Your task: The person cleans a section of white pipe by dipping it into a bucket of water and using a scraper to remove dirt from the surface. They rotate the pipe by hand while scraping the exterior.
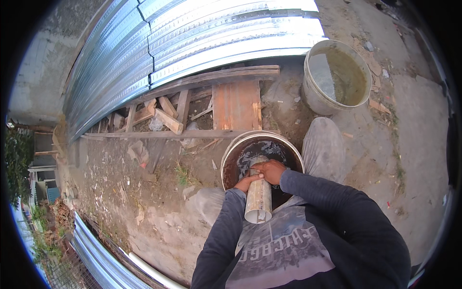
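Observation:
A round bucket (pixel 231 166) stands between my knees, its inside dark brown and holding dark, shiny liquid. Over it slants a pale, stained pipe (pixel 259 201), its near end open towards my shirt and its far end down in the bucket. My left hand (pixel 247 183) wraps the pipe's left side about midway. Across the upper part lies my right hand (pixel 271 171), fingers curled over the pipe and close to the left hand's fingers. The far end is partly hidden by the hands and the liquid.
A larger pale bucket (pixel 310 89) of murky water stands at the far right. Beyond the near bucket, shiny corrugated metal sheets (pixel 192 48) lie stacked by a wooden frame (pixel 183 134) with loose boards. More metal strips (pixel 103 257) and a white pipe (pixel 151 270) lie at lower left.

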Demonstrator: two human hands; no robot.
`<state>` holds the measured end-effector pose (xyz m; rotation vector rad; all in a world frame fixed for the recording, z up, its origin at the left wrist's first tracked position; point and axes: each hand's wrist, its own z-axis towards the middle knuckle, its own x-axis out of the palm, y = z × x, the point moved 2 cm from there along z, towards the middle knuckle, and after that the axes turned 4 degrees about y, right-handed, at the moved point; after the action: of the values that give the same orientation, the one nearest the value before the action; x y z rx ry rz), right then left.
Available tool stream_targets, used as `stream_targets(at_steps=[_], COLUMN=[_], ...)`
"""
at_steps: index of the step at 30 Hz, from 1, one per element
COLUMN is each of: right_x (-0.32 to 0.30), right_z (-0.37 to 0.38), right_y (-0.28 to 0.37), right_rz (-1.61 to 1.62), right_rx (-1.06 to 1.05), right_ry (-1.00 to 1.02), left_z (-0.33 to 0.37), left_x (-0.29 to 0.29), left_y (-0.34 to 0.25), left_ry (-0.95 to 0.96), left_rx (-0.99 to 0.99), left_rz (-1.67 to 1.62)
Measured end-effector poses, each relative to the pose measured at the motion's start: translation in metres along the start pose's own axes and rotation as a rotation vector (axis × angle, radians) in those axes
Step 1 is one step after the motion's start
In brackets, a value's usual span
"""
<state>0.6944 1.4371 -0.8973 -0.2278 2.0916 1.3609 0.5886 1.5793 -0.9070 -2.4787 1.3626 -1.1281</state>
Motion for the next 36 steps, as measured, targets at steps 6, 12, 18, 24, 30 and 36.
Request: stream_targets(at_steps=[6, 12, 18, 24, 30, 36], right_x=[-0.015, -0.027, -0.015, -0.028, -0.023, -0.016], right_z=[0.007, 0.023, 0.022, 0.046, 0.037, 0.019], right_y=[0.007, -0.005, -0.007, -0.013, -0.052, -0.041], right_rz=[-0.162, -0.190, -0.262, -0.347, -0.039, 0.110], right_rx=[0.062, 0.259, 0.059, 0.354, 0.484, 0.424], right_ry=[-0.178, -0.168, -0.064, 0.102, -0.137, -0.222], left_z=[-0.010, -0.020, -0.011, 0.008, -0.009, -0.006], left_x=[0.010, 0.000, 0.017, -0.032, -0.015, -0.018], left_y=[-0.011, -0.011, -0.009, 0.020, -0.012, -0.017], left_ry=[-0.039, -0.059, 0.023, -0.068, -0.085, 0.054], left_rx=[0.059, 0.161, 0.149, 0.147, 0.094, 0.083], left_rz=[0.023, 0.151, 0.119, 0.210, 0.148, -0.034])
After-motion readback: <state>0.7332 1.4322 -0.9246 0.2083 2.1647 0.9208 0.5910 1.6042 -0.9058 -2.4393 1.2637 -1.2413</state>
